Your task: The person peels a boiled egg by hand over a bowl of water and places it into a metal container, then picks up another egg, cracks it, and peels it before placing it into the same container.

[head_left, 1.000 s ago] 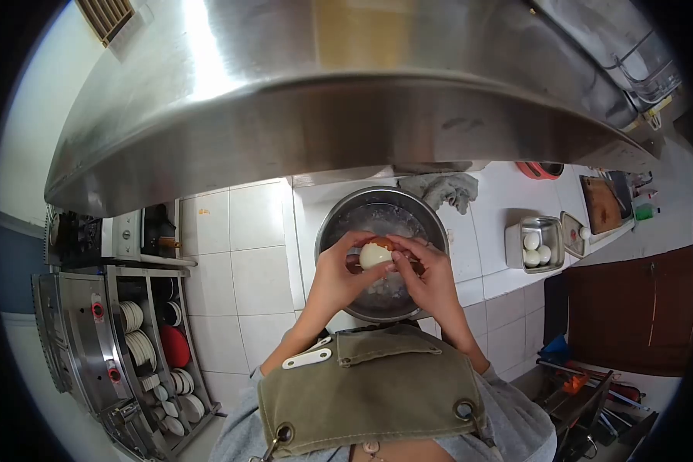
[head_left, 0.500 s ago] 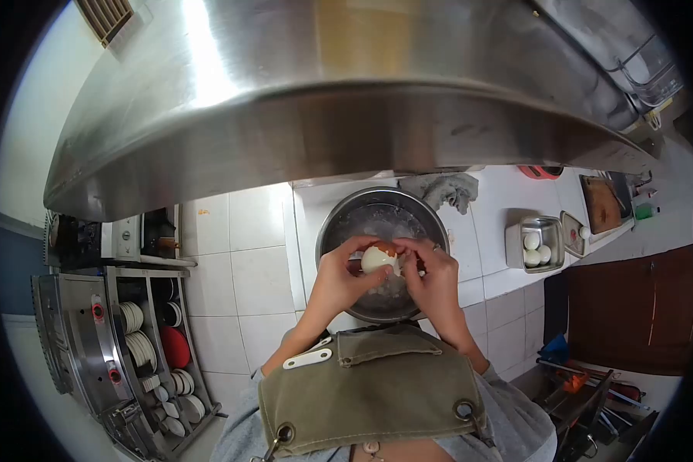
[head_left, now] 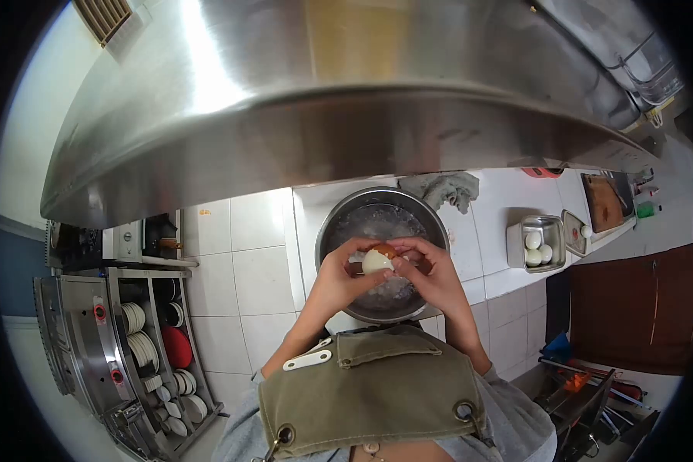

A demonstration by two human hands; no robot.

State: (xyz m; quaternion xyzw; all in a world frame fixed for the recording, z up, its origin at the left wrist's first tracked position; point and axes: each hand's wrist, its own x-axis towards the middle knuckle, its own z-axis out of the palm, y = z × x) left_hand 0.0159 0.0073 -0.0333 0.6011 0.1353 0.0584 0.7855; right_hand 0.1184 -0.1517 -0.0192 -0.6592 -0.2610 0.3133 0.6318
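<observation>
A partly peeled boiled egg (head_left: 376, 262) is between my two hands, its white bare toward me and brown shell left on the far right side. My left hand (head_left: 340, 279) cups the egg from the left, fingers curled round it with the thumb underneath. With bent fingers and thumb, my right hand (head_left: 427, 277) pinches at the shell from the right. Below both hands stands a round metal pot (head_left: 333, 223) with cloudy water in it; the hands hide its middle.
On the white counter at right, a square metal container (head_left: 515, 248) holds several peeled eggs, its lid (head_left: 574, 231) beside it. A grey cloth (head_left: 446, 188) lies behind the pot. A steel hood (head_left: 300, 138) hangs low in front. Plates (head_left: 141, 350) fill a rack at left.
My right hand has come in closer to the egg, its fingers now over the shell and its thumb at the egg's edge. The left hand keeps its hold.
</observation>
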